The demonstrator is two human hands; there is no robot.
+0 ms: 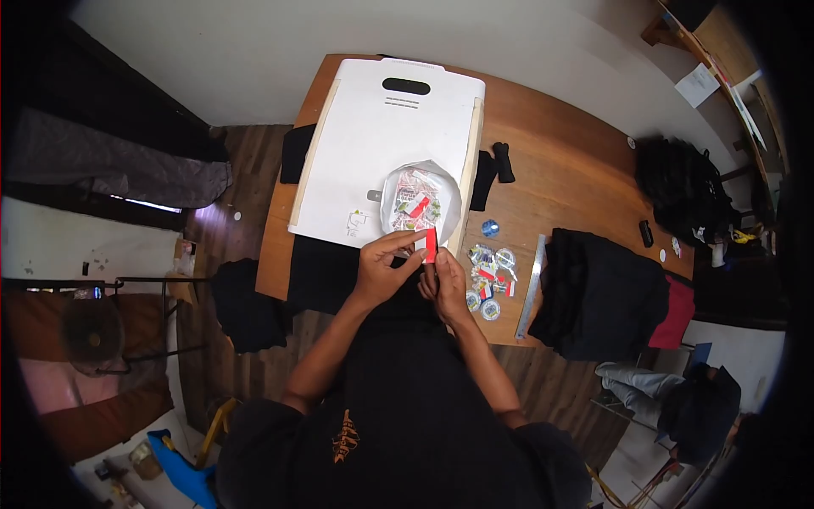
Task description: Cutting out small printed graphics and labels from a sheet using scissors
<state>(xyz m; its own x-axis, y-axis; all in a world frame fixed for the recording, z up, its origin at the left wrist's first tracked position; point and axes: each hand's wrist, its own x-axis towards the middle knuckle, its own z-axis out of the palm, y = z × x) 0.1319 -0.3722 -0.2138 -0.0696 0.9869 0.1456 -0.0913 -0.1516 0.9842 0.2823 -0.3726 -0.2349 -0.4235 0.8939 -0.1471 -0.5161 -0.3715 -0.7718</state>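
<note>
Both my hands are raised over the near edge of a white board (339, 170) that lies on the wooden table. Between their fingertips is a small red-and-white label (430, 246). My left hand (381, 270) pinches its left side, and my right hand (448, 288) closes on its right side and lower end. Just beyond them, a round white container (453, 191) rests on the board, filled with small printed pieces, some red and white. To the right of my right hand lies a pile of round stickers and labels (485, 276).
A metal ruler (532, 288) lies beside a stack of folded black cloth (602, 293), with red cloth (672, 314) under it. A black backpack (682, 187) sits at the table's far right. Another person (699, 411) is at the lower right. A fan (91, 331) stands left.
</note>
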